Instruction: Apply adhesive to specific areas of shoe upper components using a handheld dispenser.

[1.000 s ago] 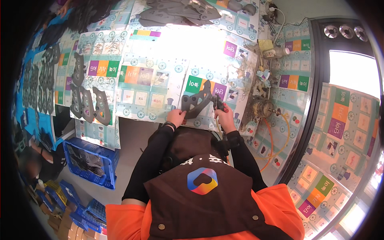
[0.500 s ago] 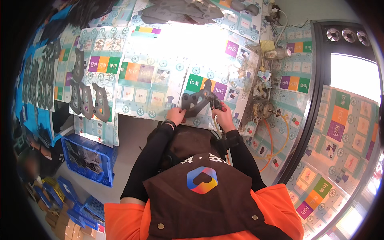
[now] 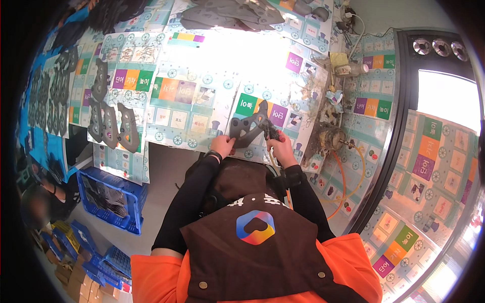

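My left hand [image 3: 222, 145] pinches the near left edge of a flat dark grey piece [image 3: 244, 136] with cut-out holes and a pointed far end. The piece lies over the printed sheet at the table's front edge. My right hand [image 3: 281, 147] is closed around a grimy dark tool that looks like a spray gun [image 3: 270, 132], with a pale hose trailing below it. The gun's front end is beside the right edge of the grey piece; whether they touch cannot be made out.
Similar grey pieces [image 3: 129, 129] lie on the left, and a heap of them [image 3: 227, 15] at the back. A blue crate [image 3: 108, 199] stands on the floor, near another person [image 3: 55, 194]. At right are a crusted fixture [image 3: 328, 136], an orange hose [image 3: 344, 177] and a window frame [image 3: 389, 151].
The tool in my right hand has shifted slightly left, along the grey piece's edge. My left hand and the piece have hardly moved.
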Available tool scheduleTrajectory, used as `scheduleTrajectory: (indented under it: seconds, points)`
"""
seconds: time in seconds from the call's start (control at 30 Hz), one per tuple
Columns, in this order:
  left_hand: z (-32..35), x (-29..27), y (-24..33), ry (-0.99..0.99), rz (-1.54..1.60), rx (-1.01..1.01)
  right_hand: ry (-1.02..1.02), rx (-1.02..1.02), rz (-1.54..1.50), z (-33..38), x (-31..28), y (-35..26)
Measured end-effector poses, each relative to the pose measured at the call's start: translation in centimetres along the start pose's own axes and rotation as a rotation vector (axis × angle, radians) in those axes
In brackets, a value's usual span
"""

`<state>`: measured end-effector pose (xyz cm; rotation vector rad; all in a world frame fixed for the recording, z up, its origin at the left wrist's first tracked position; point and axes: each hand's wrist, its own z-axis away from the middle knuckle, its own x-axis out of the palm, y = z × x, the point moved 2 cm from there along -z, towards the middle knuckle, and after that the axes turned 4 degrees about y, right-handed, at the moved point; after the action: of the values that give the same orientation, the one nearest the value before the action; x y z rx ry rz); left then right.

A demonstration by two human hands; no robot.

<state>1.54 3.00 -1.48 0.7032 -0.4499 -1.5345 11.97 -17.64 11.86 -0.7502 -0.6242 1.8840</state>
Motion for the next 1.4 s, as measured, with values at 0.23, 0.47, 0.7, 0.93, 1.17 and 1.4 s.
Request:
scheduleTrajectory:
  seconds: [0.23, 0.47, 0.7, 0.93, 1.17, 1.4]
  points:
    - [0.1, -0.1, 0.1, 0.011, -0.047, 0.011, -0.044, -0.005, -0.002, 0.2, 0.4, -0.4]
    - [0.2, -0.1, 0.3, 0.037, -0.093, 0.041, -0.075, 0.010, 0.098, 0.7, 0.7, -0.8]
    - [0.2, -0.3, 0.3, 0.052, -0.127, 0.061, -0.124, 0.017, 0.169, 0.8, 0.9, 0.0]
    - [0.2, -0.3, 0.0, 0.048, -0.099, 0.027, -0.145, 0.009, 0.189, 0.6, 1.3, 0.6]
    - [-0.2, 0.0, -0.4, 0.060, -0.073, 0.009, -0.161, -0.033, 0.178, 0.7, 1.9, 0.3]
    - [-0.6, 0.4, -0.8, 0.059, -0.033, 0.008, -0.194, -0.008, 0.168, 1.3, 2.5, -0.7]
